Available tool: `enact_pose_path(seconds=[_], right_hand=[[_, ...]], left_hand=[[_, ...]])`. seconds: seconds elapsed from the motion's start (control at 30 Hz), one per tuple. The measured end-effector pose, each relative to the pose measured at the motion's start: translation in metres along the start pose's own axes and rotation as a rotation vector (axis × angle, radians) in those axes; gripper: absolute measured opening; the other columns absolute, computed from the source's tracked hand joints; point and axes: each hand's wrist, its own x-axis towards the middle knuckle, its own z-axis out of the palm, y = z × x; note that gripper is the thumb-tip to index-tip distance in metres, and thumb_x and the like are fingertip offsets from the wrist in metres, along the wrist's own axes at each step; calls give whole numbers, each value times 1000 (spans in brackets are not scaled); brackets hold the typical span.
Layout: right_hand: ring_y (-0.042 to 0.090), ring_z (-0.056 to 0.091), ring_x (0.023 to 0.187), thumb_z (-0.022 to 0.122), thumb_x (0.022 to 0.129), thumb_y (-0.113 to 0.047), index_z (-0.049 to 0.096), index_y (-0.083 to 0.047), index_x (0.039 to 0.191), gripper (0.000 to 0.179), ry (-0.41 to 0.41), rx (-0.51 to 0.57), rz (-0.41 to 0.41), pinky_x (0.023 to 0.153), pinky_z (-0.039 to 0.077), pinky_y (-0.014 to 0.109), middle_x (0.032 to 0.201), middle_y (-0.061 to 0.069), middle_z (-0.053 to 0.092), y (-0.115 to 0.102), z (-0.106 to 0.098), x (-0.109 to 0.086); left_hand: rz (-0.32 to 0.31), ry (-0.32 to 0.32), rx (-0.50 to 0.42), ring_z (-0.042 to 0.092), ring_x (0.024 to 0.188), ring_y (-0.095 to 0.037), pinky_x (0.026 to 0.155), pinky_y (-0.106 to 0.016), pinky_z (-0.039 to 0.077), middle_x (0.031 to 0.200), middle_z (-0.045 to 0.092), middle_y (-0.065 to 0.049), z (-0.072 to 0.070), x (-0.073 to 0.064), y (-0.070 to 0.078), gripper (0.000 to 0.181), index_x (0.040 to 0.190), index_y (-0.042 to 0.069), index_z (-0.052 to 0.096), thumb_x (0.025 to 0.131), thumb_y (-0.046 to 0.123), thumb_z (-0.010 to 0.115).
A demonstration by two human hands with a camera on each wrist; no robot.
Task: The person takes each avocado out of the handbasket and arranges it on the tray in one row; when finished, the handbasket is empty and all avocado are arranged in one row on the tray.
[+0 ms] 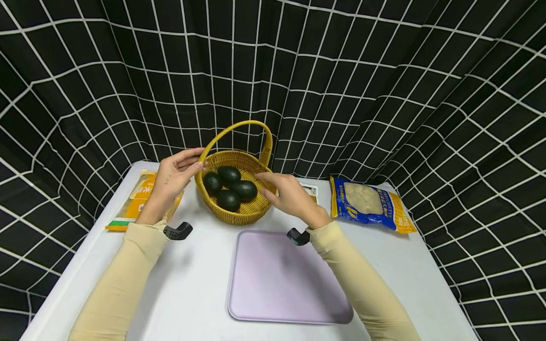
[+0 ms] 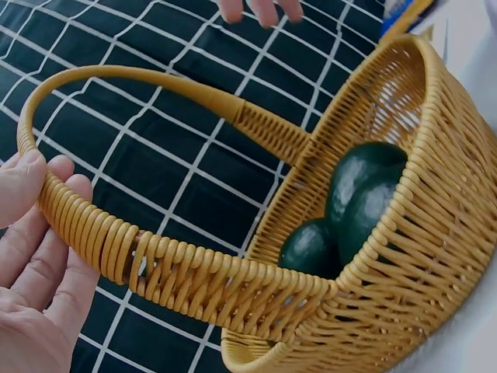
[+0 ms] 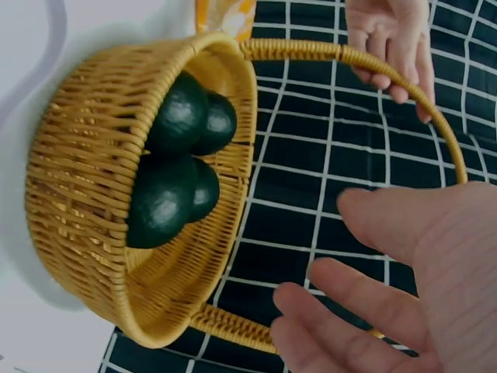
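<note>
Golden wicker forms the basket [image 1: 239, 218], which stands on the white counter [image 1: 192, 293] just left of centre in the head view, with four dark green avocados [image 1: 245, 190] bunched toward its left side. The left hand [image 1: 172, 177] pinches the left side of the arched handle [image 1: 243, 124] between thumb and fingers; the right hand [image 1: 290, 195] holds nothing, its fingers spread by the basket's right rim, though I cannot tell whether they touch it. With only one side gripped, a lift would probably tip the basket, and the rounded avocados could roll over its rim. That pinch looks light, so the handle might slip or twist under the load. A pull toward the bottom of the frame could catch the base on the raised edge of the lilac tray [image 1: 290, 279]; a leftward swing might nudge the orange bag [image 1: 141, 194].
</note>
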Motion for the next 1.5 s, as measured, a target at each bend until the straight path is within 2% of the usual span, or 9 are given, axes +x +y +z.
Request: enact_pose_path(seconds=[0.07, 0.2, 0.37, 0.43, 0.57, 0.73, 0.97, 1.27, 1.5], right_hand=[[22, 66, 121, 66, 99, -14, 63, -8, 136, 38, -37, 14, 2, 103, 55, 37, 133, 7, 68, 2, 1, 7], [23, 67, 119, 67, 98, -14, 63, -6, 135, 39, -90, 25, 3, 102, 55, 38, 131, 9, 69, 7, 5, 20], [23, 67, 116, 71, 95, -15, 63, -8, 135, 42, -152, -1, 18, 102, 54, 39, 130, 9, 69, 13, 13, 33], [23, 66, 116, 72, 94, -15, 64, -9, 135, 42, -179, -13, 30, 102, 54, 39, 130, 8, 69, 17, 16, 38], [25, 64, 120, 73, 94, -15, 66, -10, 133, 41, -235, -18, 45, 106, 52, 40, 132, 8, 68, 24, 24, 48], [26, 61, 127, 74, 94, -16, 66, -12, 133, 40, -313, -40, 46, 110, 49, 41, 135, 7, 66, 26, 30, 62], [27, 54, 135, 74, 95, -18, 64, -16, 136, 43, -392, -52, 56, 117, 42, 41, 142, 6, 61, 28, 39, 79], [26, 54, 135, 77, 92, -18, 62, -18, 138, 48, -454, -64, 76, 117, 42, 39, 144, 6, 59, 39, 58, 90], [27, 50, 139, 79, 90, -15, 61, -22, 138, 53, -522, -98, 98, 118, 41, 41, 148, 6, 56, 42, 69, 95]], left_hand=[[-25, -4, -30, 73, 95, -11, 79, -16, 59, 113, 73, -7, -1, 1, 1, 37, 134, 12, 65, 98, 19, 68], [-52, -6, -106, 74, 97, -18, 83, -20, 60, 114, 73, -12, -2, 4, 3, 38, 133, 8, 66, 97, 15, 69], [-69, 3, -162, 74, 94, -15, 85, -21, 60, 109, 75, -7, -1, 6, 1, 36, 132, 4, 66, 96, 10, 68], [-79, 6, -163, 74, 95, -16, 86, -21, 60, 106, 75, -3, 0, 6, 0, 36, 132, 5, 66, 96, 9, 68], [-100, 6, -161, 74, 98, -18, 87, -20, 59, 108, 74, -6, 0, 6, 0, 35, 132, 7, 66, 97, 9, 67], [-98, 3, -177, 74, 93, -10, 85, -20, 60, 108, 74, -4, -1, 7, -2, 37, 133, 8, 66, 96, 9, 68], [-81, 0, -173, 74, 92, -11, 84, -20, 60, 115, 72, -15, -1, 7, -3, 38, 132, 8, 67, 95, 10, 71], [-73, -13, -180, 74, 90, -10, 85, -20, 60, 104, 75, 2, -1, 7, -3, 37, 132, 8, 67, 95, 9, 70], [-61, -19, -191, 74, 90, -11, 84, -20, 60, 103, 75, 2, -3, 7, -4, 37, 131, 6, 67, 95, 9, 71]])
